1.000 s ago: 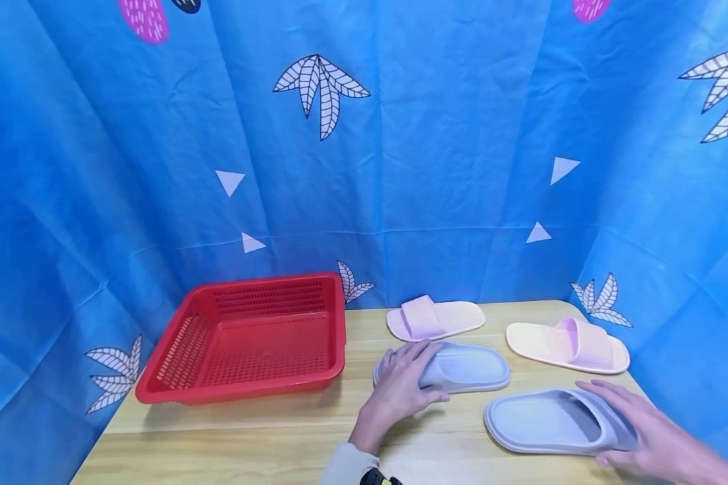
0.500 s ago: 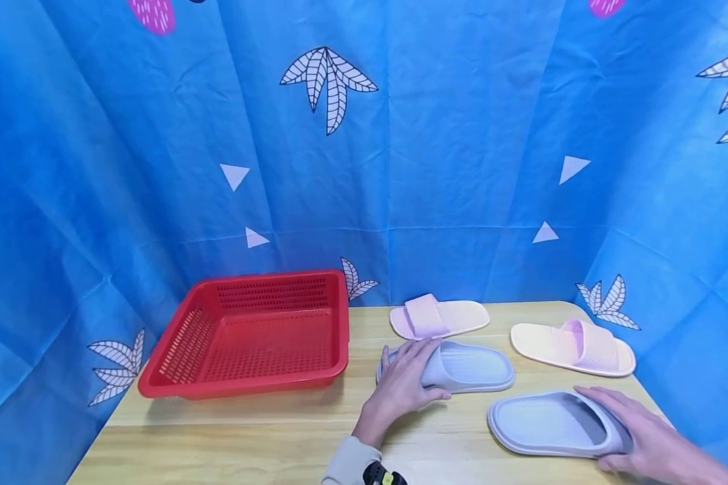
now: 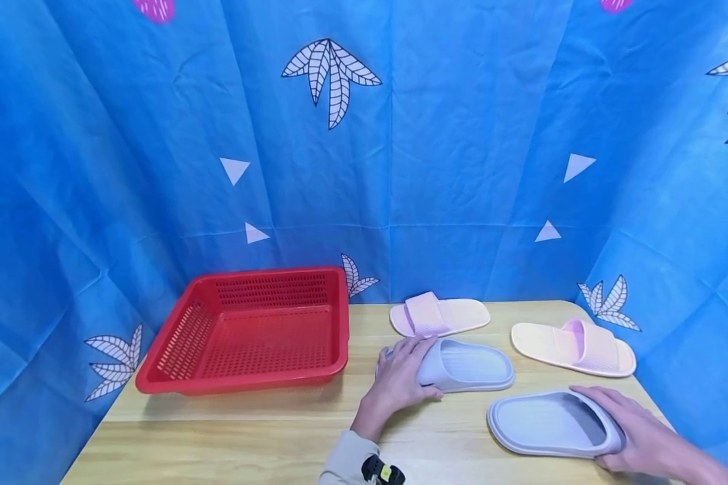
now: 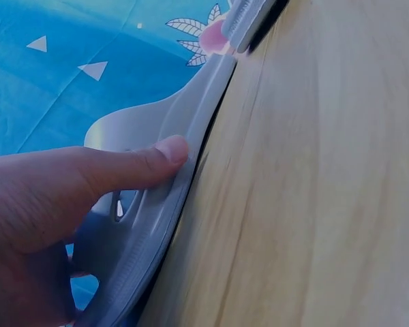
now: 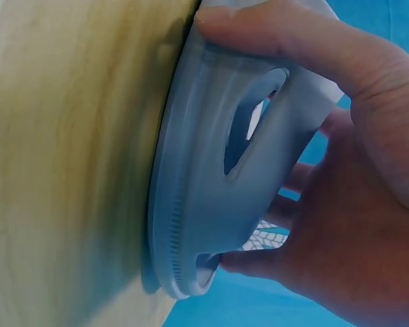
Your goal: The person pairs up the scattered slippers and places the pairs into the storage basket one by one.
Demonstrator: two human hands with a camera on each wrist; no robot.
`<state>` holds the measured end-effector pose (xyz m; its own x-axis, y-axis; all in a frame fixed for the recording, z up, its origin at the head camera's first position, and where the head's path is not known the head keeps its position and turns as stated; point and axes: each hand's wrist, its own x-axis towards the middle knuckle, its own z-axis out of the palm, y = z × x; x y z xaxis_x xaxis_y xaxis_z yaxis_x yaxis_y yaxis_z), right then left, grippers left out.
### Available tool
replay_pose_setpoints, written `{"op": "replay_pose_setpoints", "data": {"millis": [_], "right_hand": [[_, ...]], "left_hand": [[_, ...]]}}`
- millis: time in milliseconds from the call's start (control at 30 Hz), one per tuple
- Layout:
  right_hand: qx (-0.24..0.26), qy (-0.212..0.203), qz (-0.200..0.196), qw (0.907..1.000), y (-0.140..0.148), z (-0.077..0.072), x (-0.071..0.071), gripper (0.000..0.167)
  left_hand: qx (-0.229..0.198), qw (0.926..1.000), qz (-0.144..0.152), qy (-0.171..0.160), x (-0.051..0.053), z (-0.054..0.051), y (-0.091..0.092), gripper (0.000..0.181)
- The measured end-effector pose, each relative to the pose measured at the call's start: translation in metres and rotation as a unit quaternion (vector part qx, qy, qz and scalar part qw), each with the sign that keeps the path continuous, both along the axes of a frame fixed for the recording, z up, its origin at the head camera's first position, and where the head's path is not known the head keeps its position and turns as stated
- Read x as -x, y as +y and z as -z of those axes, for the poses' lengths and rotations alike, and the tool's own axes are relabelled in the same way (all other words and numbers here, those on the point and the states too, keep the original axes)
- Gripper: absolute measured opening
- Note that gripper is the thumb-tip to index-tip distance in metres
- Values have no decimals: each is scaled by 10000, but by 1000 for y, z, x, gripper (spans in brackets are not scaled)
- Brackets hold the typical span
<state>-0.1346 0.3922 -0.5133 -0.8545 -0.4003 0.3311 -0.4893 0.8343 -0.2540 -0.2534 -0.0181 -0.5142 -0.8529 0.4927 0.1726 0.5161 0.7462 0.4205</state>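
Observation:
Two grey slippers with closed toes lie on the wooden table. My left hand [image 3: 394,387] grips the toe of the farther grey slipper [image 3: 476,367] from above. In the left wrist view, the thumb [image 4: 170,148] presses its side near the sole, and that sole lies along the tabletop. The nearer grey slipper [image 3: 540,423], farther right, has its toe in my right hand [image 3: 633,431]. The right wrist view shows the thumb [image 5: 235,27] against one side of that slipper [image 5: 191,157] and fingers around the other; its sole is at the table surface.
A red perforated basket [image 3: 267,337] stands on the left of the table [image 3: 230,444]. Behind the grey slippers lie a pink slipper [image 3: 464,315] and, to the right, another pink slipper [image 3: 600,347]. A blue patterned curtain [image 3: 449,155] surrounds the table's back and sides.
My right hand has closed in on the toe of the nearer grey slipper and now grips it. The left hand stays at the farther one. The head view has shifted slightly.

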Motion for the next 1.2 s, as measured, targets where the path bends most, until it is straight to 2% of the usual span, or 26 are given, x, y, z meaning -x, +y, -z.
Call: {"op": "replay_pose_setpoints", "data": {"millis": [300,533,867,1033,1200], "right_hand": [[-172,-212,127,9995,-1,0,5,115],[-85,-249,137,9996,-1,-1,7,113],[-128,-505,223,9984,0,-1,6,110],[-159,-188,345,9991,-1,-4,5,112],[53,378,118,9992,-1,-10,6,115]], "left_hand": [[41,9999,7,-104,1,1,-5,103],[-23,9998,-45,-197,2,2,-5,102],[-26,9998,-47,-178,1,1,-5,101],[38,9999,-64,-103,1,-4,-5,101],[-20,9999,-102,32,-1,-13,-5,106]]}}
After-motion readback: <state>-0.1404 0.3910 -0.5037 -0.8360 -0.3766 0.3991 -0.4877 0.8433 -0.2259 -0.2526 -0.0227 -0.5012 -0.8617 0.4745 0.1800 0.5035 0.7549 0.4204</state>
